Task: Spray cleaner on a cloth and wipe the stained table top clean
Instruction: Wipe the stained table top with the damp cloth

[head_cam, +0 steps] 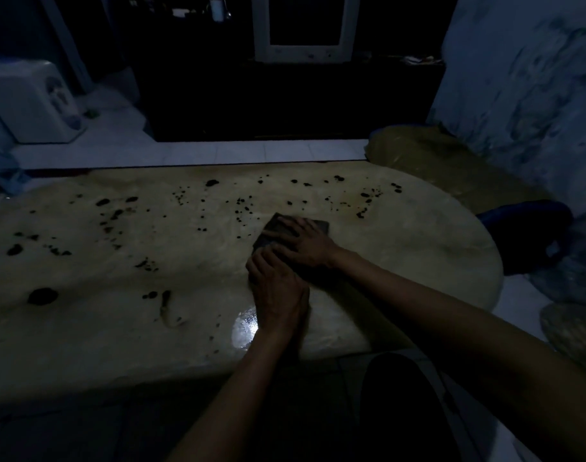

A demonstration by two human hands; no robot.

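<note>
- Dim room, little light; detail is hard to read throughout.
- Wet glossy patch [244, 331] on the near part of the table, just left of the left wrist, catching a bright reflection.
- Left hand [278, 291]: palm down, fingers bent at the knuckles, fingertips on the near edge of the cloth; whether they pinch it or only press, I cannot tell.
- Right hand [303, 243]: laid flat over the cloth, fingers spread and fairly straight, pressing it to the table; it crosses just beyond the left hand, the two touching.
- Dark square folded cloth [286, 230]: lies on the table top right of centre, mostly covered by the right hand, with its far corners showing past the fingertips.
- Pale yellowish rounded table top [118, 285]: scattered with dark blotches and specks [42, 296], thickest to the left and along the far edge beyond the cloth.
- Pale tiled floor [191, 153] beyond the table.
- White boxy appliance [32, 101] at far left.
- White-framed panel [305, 28] at far centre, against darkness.
- Pale patterned draped fabric [524, 78] at far right.
</note>
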